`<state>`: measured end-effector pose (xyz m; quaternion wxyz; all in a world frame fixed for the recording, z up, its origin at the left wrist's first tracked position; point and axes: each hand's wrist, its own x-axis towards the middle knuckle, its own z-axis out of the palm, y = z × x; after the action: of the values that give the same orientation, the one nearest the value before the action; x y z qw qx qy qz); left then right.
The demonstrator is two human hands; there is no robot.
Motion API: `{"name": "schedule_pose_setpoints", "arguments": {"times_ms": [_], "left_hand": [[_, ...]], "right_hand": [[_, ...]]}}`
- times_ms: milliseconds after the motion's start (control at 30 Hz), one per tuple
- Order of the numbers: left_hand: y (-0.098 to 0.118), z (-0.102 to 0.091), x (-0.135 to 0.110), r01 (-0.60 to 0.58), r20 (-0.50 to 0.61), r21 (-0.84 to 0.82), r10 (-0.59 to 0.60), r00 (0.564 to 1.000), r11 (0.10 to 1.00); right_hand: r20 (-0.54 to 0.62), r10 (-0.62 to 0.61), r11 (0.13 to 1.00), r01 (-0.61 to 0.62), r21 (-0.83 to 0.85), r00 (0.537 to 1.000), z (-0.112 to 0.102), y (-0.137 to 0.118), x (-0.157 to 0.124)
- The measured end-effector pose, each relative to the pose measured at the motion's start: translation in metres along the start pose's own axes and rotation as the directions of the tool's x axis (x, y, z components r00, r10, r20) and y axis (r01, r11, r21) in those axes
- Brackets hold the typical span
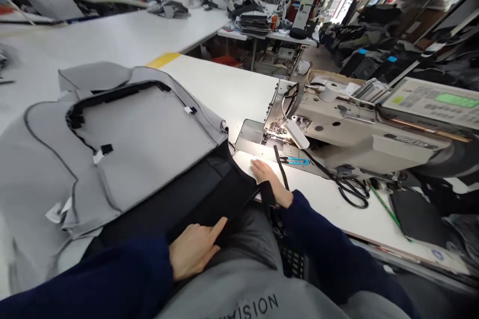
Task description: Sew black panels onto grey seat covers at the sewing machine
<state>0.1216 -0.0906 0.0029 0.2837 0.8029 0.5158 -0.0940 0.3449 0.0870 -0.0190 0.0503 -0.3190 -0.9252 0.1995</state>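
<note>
A large sewn cover of grey fabric (149, 124) with dark piping lies spread on the table to my left, its black panel (187, 189) hanging toward my lap. On the lower edge of this panel rests my left hand (196, 249), index finger stretched out and thumb apart; the other fingers are partly hidden. My right hand (266, 174) lies on the white tabletop at the panel's right corner, fingers extended and partly covered. A dark strip (281, 167) runs just beside it. Blue thread snips (295, 161) lie near the sewing machine (337, 124).
Black-handled scissors (352, 192) and a green pencil-like stick (389, 212) lie right of my hands. The machine carries a control panel (436, 102) and a lit lamp (297, 133). Behind stand another white table (149, 30) and stacked dark pieces (254, 22).
</note>
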Motion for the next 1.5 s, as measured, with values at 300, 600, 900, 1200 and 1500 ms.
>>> {"name": "schedule_pose_setpoints", "arguments": {"times_ms": [300, 600, 900, 1200, 1500], "left_hand": [[-0.011, 0.025, 0.006, -0.174, -0.202, -0.098, 0.152, 0.968, 0.980], [-0.072, -0.023, 0.091, 0.013, -0.691, -0.006, -0.014, 0.723, 1.000], [-0.074, 0.000, 0.080, -0.155, -0.765, -0.366, -0.202, 0.612, 0.918], [-0.097, -0.025, 0.077, 0.018, -0.828, -0.329, -0.297, 0.475, 0.944], [-0.141, -0.088, 0.083, 0.203, -0.952, 0.187, 0.125, 0.281, 0.961]], "right_hand": [[-0.141, 0.318, 0.842, -0.212, 0.496, 0.937, 0.007, -0.031, 0.063], [-0.145, 0.510, 0.576, -0.212, 0.790, 0.848, 0.039, -0.028, 0.117], [-0.049, 0.529, 0.195, -0.065, 0.979, 0.847, 0.043, -0.043, 0.100], [-0.154, 0.592, 0.695, -0.404, 0.595, 0.791, 0.027, -0.028, 0.109], [-0.150, 0.611, 0.576, -0.307, 0.757, 0.777, 0.032, -0.055, 0.149]]}}
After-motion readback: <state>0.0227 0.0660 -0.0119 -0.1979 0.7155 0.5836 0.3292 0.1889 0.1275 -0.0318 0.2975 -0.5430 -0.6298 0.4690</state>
